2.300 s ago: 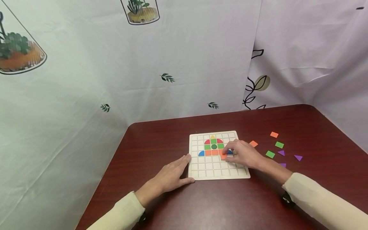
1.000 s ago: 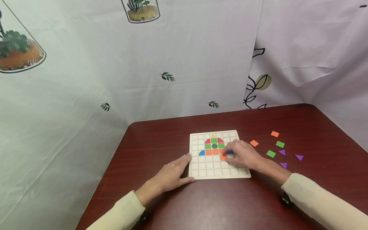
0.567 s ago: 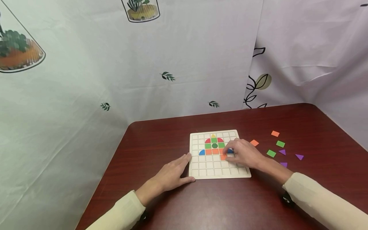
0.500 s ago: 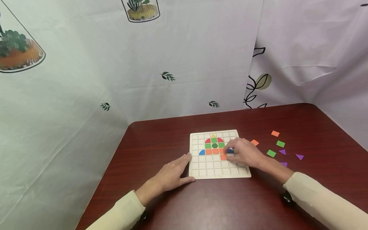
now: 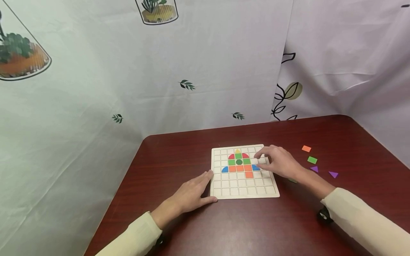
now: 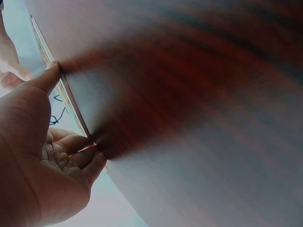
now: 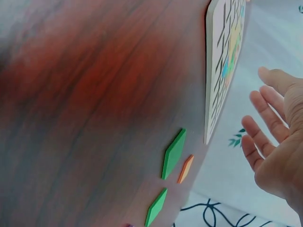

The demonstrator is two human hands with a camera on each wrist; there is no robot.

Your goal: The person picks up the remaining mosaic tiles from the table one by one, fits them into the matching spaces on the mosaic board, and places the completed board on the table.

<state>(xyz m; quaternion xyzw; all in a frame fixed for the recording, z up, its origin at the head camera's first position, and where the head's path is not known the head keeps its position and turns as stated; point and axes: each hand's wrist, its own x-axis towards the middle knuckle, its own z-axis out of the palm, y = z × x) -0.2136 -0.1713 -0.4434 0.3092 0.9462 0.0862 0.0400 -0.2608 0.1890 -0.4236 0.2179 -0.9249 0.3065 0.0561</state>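
Observation:
A pale square grid board (image 5: 221,192) lies on the table, bearing a pattern of coloured tiles: a yellow tip, red curved pieces, green and orange squares, and blue quarter rounds. One orange square (image 5: 248,174) sits in the grid below the orange row's right end. My left hand (image 5: 189,193) rests against the board's left edge, fingertips and thumb touching it; the left wrist view shows this edge contact too. Over the board's right side hovers my right hand (image 5: 282,163), thumb and fingers apart. In the right wrist view these spread fingers (image 7: 267,113) hold nothing.
Loose tiles lie right of the board: an orange one (image 5: 306,148), a green one (image 5: 312,160), and purple triangles (image 5: 333,174). Another green tile (image 5: 293,180) is partly hidden under my right wrist. Beyond the dark red table (image 5: 173,153) hangs a white patterned cloth (image 5: 208,53).
My right hand has let go of the orange square, which stays in the grid, and has moved up and to the right. The blue quarter round is uncovered. My left hand stays put.

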